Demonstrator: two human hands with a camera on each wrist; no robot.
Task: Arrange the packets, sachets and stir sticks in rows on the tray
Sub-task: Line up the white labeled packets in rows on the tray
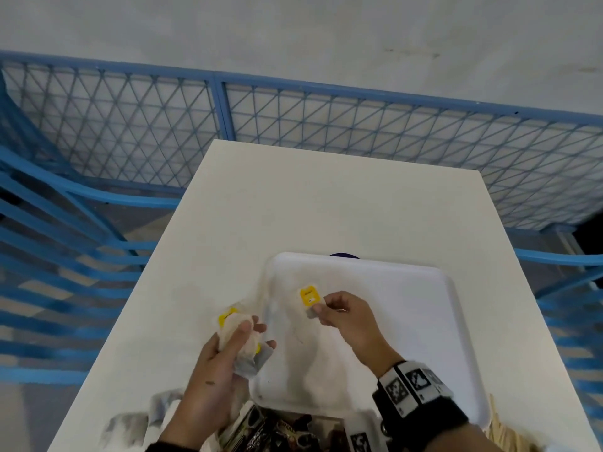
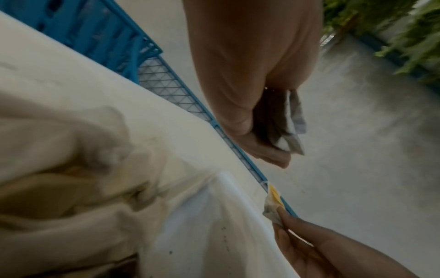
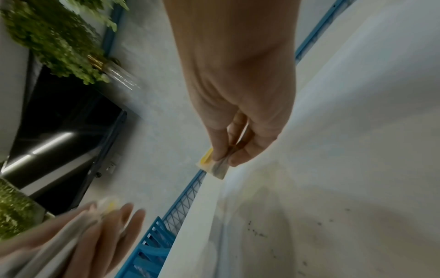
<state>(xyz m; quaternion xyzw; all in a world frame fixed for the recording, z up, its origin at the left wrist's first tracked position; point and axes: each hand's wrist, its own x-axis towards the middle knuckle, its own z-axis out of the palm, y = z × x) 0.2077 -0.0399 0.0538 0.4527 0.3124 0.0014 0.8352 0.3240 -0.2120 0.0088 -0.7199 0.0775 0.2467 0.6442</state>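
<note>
Over the white tray (image 1: 408,288), the right hand (image 1: 346,318) pinches one yellow-labelled sachet (image 1: 308,298); beside it, the left hand (image 1: 218,370) grips a bundle of sachets (image 1: 241,334). First row: lay it flat next.

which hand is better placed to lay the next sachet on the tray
Right. The right hand already pinches a single yellow sachet over the white tray. The left hand grips a bundle of sachets beside the tray.
</note>
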